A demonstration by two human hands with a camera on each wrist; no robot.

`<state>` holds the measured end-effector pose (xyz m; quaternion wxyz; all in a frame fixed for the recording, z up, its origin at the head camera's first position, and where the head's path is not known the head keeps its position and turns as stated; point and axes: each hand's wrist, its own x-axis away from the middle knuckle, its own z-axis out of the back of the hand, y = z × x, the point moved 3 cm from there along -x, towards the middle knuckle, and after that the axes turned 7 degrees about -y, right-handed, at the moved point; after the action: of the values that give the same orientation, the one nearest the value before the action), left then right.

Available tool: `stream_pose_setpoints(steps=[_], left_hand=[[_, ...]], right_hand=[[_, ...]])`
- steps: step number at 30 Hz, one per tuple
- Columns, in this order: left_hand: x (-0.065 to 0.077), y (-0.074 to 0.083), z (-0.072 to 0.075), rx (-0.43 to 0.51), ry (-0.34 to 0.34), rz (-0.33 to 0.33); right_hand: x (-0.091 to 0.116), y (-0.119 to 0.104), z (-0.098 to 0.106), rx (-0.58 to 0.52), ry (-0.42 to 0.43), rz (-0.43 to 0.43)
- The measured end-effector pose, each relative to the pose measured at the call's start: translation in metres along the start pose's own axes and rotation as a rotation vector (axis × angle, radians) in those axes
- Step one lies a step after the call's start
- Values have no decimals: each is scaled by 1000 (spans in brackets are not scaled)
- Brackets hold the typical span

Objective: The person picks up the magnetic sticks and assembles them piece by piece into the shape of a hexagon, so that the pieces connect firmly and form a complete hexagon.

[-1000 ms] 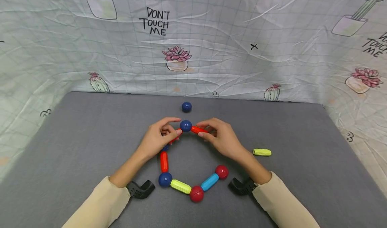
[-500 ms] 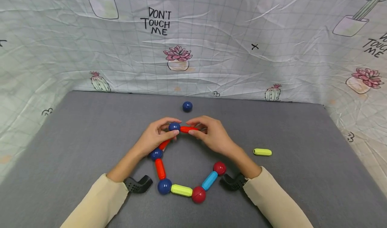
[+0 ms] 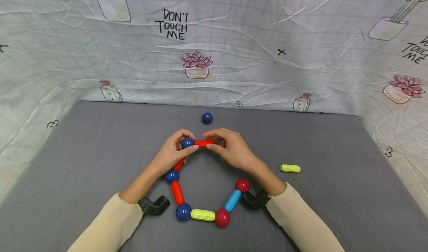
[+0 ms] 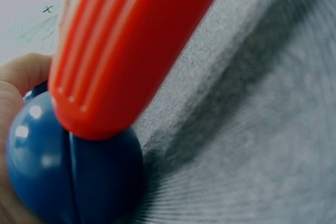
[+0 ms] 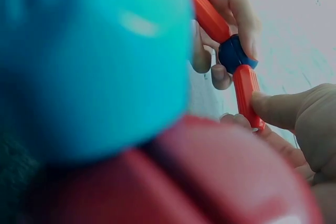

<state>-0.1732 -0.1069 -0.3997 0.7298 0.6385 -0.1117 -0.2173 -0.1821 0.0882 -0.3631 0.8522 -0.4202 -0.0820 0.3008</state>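
My left hand (image 3: 168, 153) grips a blue ball (image 3: 188, 143) between thumb and fingers. A red rod (image 3: 204, 143) runs from that ball to my right hand (image 3: 234, 148), which pinches its far end; the right wrist view shows thumb and fingers on this red rod (image 5: 247, 95). From the held ball, a second red rod (image 3: 179, 164) leads down to another blue ball (image 3: 172, 175). The chain continues through a red rod (image 3: 177, 192), blue ball (image 3: 183, 212), yellow rod (image 3: 203, 215), red ball (image 3: 222, 217) and light-blue rod (image 3: 233, 200), ending at a red ball (image 3: 242, 185).
A loose blue ball (image 3: 207, 118) lies beyond the hands. Off to the right is a loose yellow rod (image 3: 290, 168). Patterned cloth (image 3: 234, 70) rises behind the grey table (image 3: 321, 207). The right wrist camera mount (image 3: 255, 200) sits close beside the chain's red end ball.
Both hands have moved left with the held ball and red rod, and that rod now lies nearly level. The chain's left side has shifted left and toward me.
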Motion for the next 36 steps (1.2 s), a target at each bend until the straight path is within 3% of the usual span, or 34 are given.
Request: stream_pose_setpoints(steps=[14,22,30,36], left_hand=[[1,-1,-1,9,37,-20],[1,-4,-1,21,12,-46],[1,-6,-3,83,-33,-78],[0,-5,-4,62,-55,-61]], right_hand=[[1,-2,4,20,-15,-1],[4,-3,7,16,-15,-7],[7,-2,15,-11,-88,-21],[0,-5,31,78,-134,-10]])
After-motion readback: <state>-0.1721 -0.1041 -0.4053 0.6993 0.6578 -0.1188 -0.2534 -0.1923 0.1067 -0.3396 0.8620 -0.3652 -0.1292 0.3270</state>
